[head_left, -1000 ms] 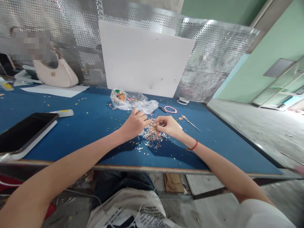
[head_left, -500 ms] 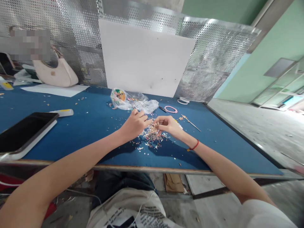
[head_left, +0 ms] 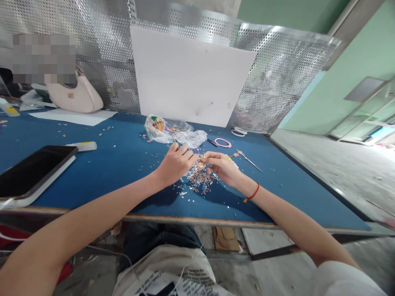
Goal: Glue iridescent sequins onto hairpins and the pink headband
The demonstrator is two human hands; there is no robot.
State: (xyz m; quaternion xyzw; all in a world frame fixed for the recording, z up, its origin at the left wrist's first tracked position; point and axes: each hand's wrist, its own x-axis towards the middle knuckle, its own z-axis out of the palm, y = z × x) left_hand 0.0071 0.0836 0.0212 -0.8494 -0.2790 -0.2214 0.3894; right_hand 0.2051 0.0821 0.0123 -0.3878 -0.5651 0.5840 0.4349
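Note:
My left hand (head_left: 177, 165) is curled closed over the left side of a heap of tiny shiny rhinestones (head_left: 202, 181). Whatever it grips is hidden by its fingers. Facing it, my right hand (head_left: 222, 167) has its thumb and fingertips closed around a small gold-coloured ornament (head_left: 201, 165), seen only in part above the heap. The fingertips of both hands nearly meet. To the right lies a thin metal hairpin (head_left: 250, 161) with gold-coloured decoration at its upper end. A yellow-marked tube (head_left: 233, 160) lies partly behind my right hand.
A clear plastic bag (head_left: 194, 139) and a round colourful pack (head_left: 156, 124) lie behind the hands, near a pink ring (head_left: 222, 142). Leftward are a phone (head_left: 33, 170), a glue tube (head_left: 86, 146) and a handbag (head_left: 75, 96). A white board (head_left: 194, 78) stands at the back.
My right hand has turned slightly and its fingers have shifted on the gold-coloured ornament. My left hand stays almost in place.

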